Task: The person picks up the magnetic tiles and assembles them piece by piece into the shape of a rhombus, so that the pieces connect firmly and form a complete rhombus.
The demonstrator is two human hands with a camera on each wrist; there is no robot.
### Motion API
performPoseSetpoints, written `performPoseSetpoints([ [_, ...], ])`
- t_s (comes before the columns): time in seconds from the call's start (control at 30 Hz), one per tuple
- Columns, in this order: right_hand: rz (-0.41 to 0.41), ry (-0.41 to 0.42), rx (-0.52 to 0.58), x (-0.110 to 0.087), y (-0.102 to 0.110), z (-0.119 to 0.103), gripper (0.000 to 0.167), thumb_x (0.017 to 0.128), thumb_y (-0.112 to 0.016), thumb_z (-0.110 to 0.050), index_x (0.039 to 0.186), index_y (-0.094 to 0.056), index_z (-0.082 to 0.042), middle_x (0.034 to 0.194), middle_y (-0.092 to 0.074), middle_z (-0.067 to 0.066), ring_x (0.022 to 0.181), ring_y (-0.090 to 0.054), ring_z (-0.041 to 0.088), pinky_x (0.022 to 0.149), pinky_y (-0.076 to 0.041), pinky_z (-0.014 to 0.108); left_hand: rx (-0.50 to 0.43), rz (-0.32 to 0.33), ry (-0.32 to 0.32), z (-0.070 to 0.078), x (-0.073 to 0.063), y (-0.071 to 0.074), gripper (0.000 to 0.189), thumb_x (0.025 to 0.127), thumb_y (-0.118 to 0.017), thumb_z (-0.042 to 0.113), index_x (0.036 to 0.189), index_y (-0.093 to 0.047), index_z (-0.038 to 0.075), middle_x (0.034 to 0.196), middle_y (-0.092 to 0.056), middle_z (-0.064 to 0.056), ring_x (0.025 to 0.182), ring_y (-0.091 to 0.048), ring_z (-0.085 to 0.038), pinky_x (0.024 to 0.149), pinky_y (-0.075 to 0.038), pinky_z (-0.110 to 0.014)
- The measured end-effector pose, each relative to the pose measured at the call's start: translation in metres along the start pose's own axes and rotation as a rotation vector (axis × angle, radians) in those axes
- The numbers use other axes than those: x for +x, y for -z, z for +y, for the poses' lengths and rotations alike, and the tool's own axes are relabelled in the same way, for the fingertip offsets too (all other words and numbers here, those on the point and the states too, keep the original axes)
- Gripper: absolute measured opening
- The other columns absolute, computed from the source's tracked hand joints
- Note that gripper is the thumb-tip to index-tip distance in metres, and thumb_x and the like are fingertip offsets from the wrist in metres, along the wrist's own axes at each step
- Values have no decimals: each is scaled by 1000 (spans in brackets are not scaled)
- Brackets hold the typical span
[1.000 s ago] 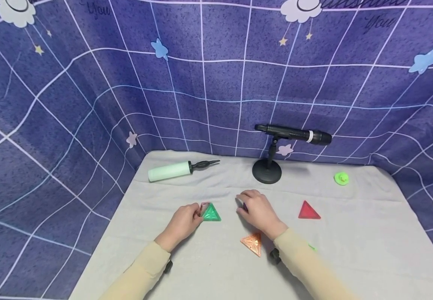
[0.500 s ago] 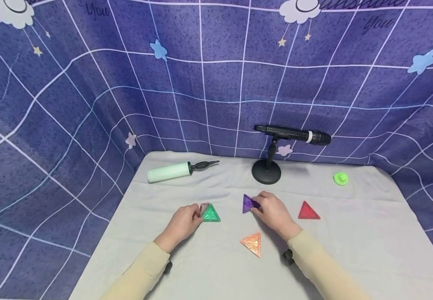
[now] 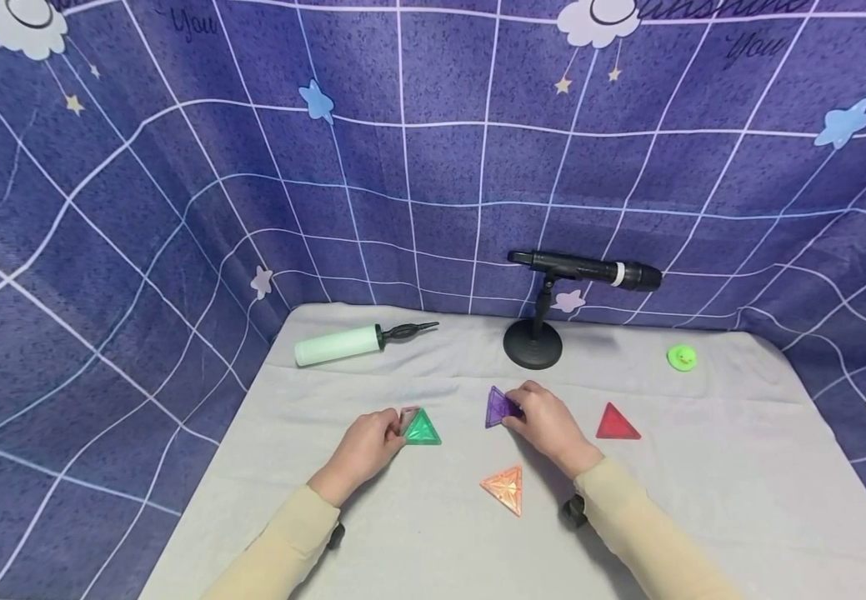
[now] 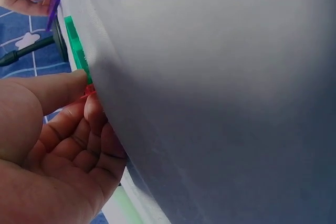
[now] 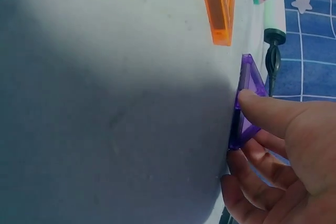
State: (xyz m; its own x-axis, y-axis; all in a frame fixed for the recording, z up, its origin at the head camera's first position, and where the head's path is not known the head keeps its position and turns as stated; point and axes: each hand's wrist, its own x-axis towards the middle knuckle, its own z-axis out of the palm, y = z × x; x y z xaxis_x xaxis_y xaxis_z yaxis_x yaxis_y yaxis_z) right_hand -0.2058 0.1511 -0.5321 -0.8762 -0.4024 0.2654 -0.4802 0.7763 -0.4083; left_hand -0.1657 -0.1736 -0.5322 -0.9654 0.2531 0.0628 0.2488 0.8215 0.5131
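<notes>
My left hand (image 3: 363, 443) pinches a small pinkish-red translucent magnetic tile (image 3: 407, 416) between thumb and fingers; most of it is hidden by the fingers. Against that tile lies a green triangular magnetic tile (image 3: 422, 428), close to my left thumb tip. With thumb and fingers my right hand (image 3: 548, 425) holds a purple triangular magnetic tile (image 3: 498, 407), which looks tilted up from the cloth in the right wrist view (image 5: 251, 80). Nearer to me, an orange triangular tile (image 3: 506, 487) lies flat. A red triangular tile (image 3: 617, 423) lies to the right of my right hand.
At the back left lies a pale green hand pump (image 3: 338, 345) with a black nozzle. A black microphone on a stand (image 3: 533, 343) rises at the back centre. A bright green duck piece (image 3: 683, 357) sits back right. Patterned blue curtain (image 3: 440, 167) hangs behind the cloth-covered table.
My right hand has shifted right, bringing the purple tile into view, and that tile now tilts up slightly. My left hand has stayed in place on the pinkish-red tile.
</notes>
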Motion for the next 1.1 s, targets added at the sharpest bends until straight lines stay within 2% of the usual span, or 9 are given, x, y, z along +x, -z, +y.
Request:
performPoseSetpoints([
  [0.2,22,-29,11,-1,-1,-1,32,80,-91,-12,105,-74,-1,95,-65,7,83,-64,21,80,-55,44,-7,0,-1,-1,1,0,24,91,-80,7,83,-58,14,65,-51,10,60,-46,-7,55,-40,-26],
  [0.47,68,-22,20,-3,0,-4,23,78,-87,-1,97,-74,-3,87,-66,7,79,-64,22,75,-55,45,-4,2,-12,0,0,1,25,90,-80,7,82,-58,15,65,-50,10,60,-46,-7,55,-40,-26],
  [0.93,41,-12,36,-4,1,-13,16,81,-85,-2,91,-73,-8,76,-64,-3,69,-57,14,68,-52,40,-1,20,-45,-1,-1,1,26,90,-79,5,81,-56,14,64,-48,9,59,-44,-8,55,-39,-26],
  [1.1,25,-1,47,-3,-1,-18,17,81,-85,-3,88,-71,-11,72,-60,-6,66,-54,12,64,-49,37,-3,8,-22,1,0,2,26,90,-79,6,81,-57,15,64,-48,10,59,-44,-7,55,-39,-26],
])
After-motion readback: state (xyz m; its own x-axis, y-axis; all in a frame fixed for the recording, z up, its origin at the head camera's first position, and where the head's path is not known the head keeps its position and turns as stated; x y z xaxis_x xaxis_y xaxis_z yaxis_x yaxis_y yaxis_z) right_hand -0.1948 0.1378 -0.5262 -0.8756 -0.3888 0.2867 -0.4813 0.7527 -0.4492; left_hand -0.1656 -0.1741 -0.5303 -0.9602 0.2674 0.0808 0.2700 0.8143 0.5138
